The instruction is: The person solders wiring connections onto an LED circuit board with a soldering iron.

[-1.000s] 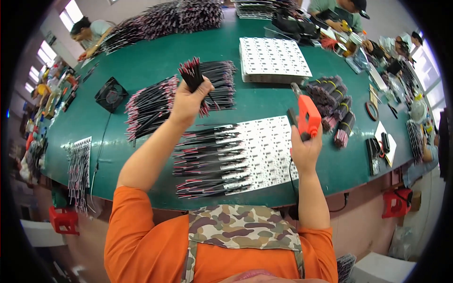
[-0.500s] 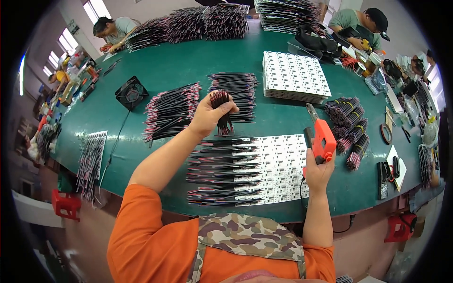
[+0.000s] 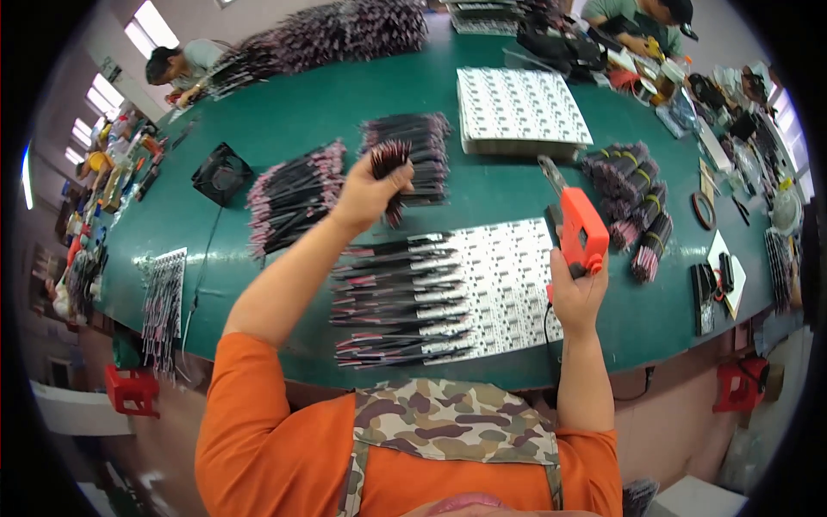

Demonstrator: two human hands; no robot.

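My left hand [image 3: 369, 194] is closed around a bunch of short black and red wires [image 3: 390, 164], held upright above the table. In my right hand [image 3: 579, 297] is a red soldering gun [image 3: 583, 228], its metal tip pointing away from me and its cord hanging down. Between my hands and nearer to me lies a white sheet of circuit boards [image 3: 504, 293]. Rows of black and red wires [image 3: 379, 297] lie over its left part and stick out past its left edge. The gun is above the sheet's right edge, its tip apart from the boards.
Two wire piles [image 3: 297, 198] lie beyond my left hand, beside a black fan [image 3: 221, 174]. A stack of white board sheets [image 3: 521, 112] stands farther back. Tied wire bundles [image 3: 633, 185] and a tape roll [image 3: 703, 210] lie at right. Other people work at the far table edge.
The whole view has shifted a little, so the table things sit higher in the picture. My hands keep nearly the same places over the table, with the same grips.
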